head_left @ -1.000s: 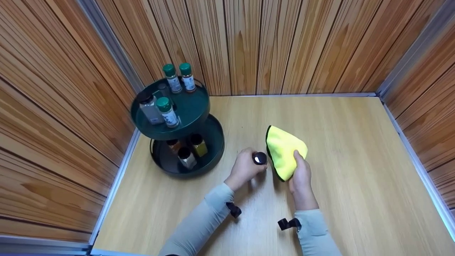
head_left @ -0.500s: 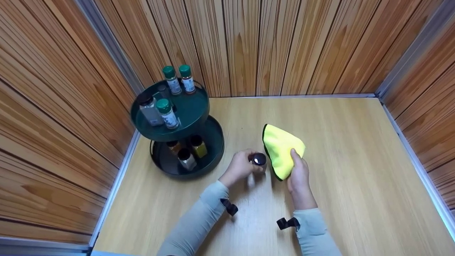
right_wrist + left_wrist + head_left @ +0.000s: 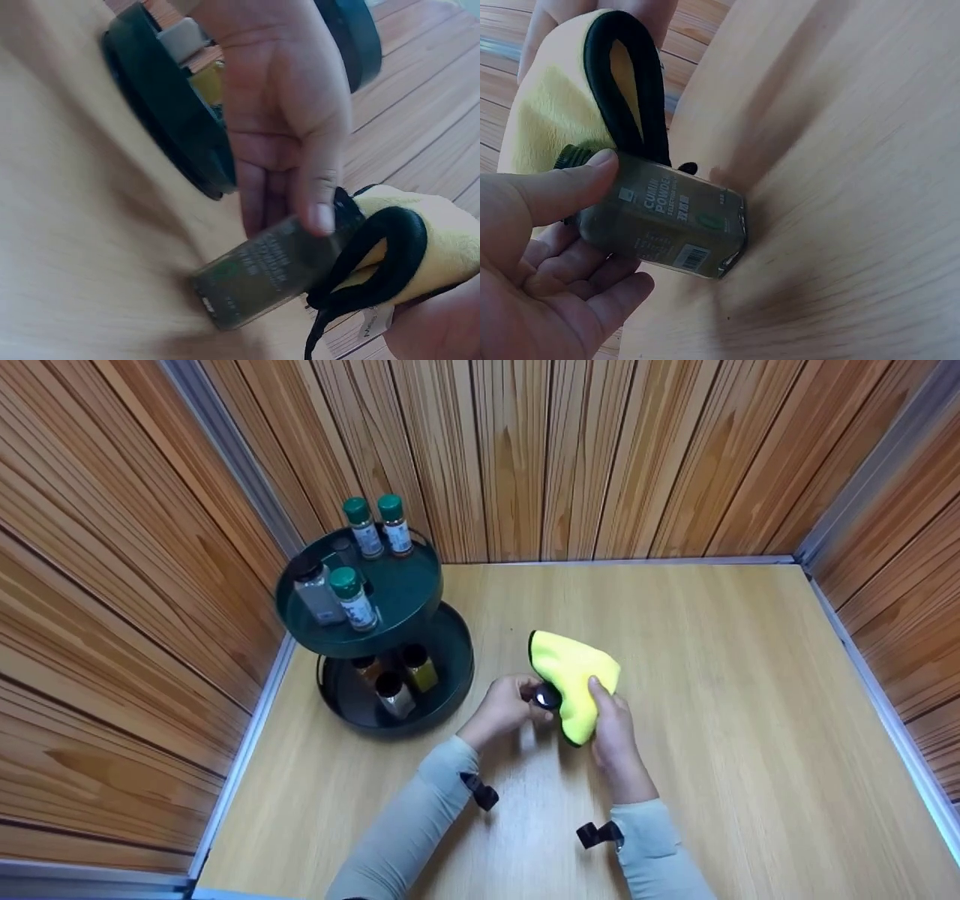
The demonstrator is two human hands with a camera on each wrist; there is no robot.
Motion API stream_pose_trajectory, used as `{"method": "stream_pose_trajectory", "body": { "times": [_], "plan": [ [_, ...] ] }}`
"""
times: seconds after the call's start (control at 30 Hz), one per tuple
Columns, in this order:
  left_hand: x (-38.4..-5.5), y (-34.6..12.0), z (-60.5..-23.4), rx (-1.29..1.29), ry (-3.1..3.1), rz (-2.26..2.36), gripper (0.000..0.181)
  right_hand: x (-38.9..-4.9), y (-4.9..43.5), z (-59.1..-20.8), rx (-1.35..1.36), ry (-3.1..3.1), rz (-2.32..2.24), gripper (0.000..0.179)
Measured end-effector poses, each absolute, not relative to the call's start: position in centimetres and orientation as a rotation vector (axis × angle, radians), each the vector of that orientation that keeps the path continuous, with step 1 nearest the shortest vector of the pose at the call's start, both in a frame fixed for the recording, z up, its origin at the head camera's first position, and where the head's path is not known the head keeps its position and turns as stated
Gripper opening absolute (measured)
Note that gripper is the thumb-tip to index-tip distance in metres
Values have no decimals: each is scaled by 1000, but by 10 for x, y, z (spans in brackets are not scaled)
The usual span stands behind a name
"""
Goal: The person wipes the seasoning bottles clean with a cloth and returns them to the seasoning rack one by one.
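My left hand (image 3: 504, 711) pinches a cumin powder jar (image 3: 667, 214) near its dark cap (image 3: 547, 696). In the left wrist view the thumb lies on the jar's shoulder, and its label reads "CUMIN POWDER". My right hand (image 3: 616, 733) grips a folded yellow cloth (image 3: 574, 675) with black edging, thumb on top. The cloth lies against the jar on its cap side; in the right wrist view its black edge (image 3: 409, 225) covers part of the jar's upper end. Most of the right hand's fingers are hidden behind the cloth.
A dark green two-tier round rack (image 3: 360, 643) stands at the left. Its upper tray bears green-capped jars (image 3: 358, 607) and a larger dark-capped jar (image 3: 319, 596); the lower tray holds dark-capped jars (image 3: 395, 696). Wood-panelled walls (image 3: 525, 457) enclose the wooden table (image 3: 735, 697).
My right hand has moved left with the cloth, bringing it from beside the jar to its cap. My left hand has shifted slightly left, still holding the jar.
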State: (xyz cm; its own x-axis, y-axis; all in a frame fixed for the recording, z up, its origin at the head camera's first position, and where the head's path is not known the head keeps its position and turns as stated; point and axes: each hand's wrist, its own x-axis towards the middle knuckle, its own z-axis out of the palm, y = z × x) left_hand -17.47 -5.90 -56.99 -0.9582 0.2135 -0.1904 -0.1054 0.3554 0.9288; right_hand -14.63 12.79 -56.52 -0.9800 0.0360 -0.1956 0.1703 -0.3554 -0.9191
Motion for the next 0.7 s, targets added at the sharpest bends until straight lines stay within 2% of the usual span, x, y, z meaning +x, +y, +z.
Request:
{"method": "stream_pose_trajectory", "body": {
  "times": [0.2, 0.5, 0.7],
  "plan": [
    [-174, -59, -568, -16, 2319, 1601, 41, -147, 122, -588, 405, 1908, -2243, 49],
    [-179, -60, -567, 2, 2331, 1557, 44, -141, 113, -560, 462, 1923, -2375, 48],
    [-180, -58, -563, 6, 2343, 1532, 46, -138, 111, -577, 468, 1996, -2272, 47]
  ]
}}
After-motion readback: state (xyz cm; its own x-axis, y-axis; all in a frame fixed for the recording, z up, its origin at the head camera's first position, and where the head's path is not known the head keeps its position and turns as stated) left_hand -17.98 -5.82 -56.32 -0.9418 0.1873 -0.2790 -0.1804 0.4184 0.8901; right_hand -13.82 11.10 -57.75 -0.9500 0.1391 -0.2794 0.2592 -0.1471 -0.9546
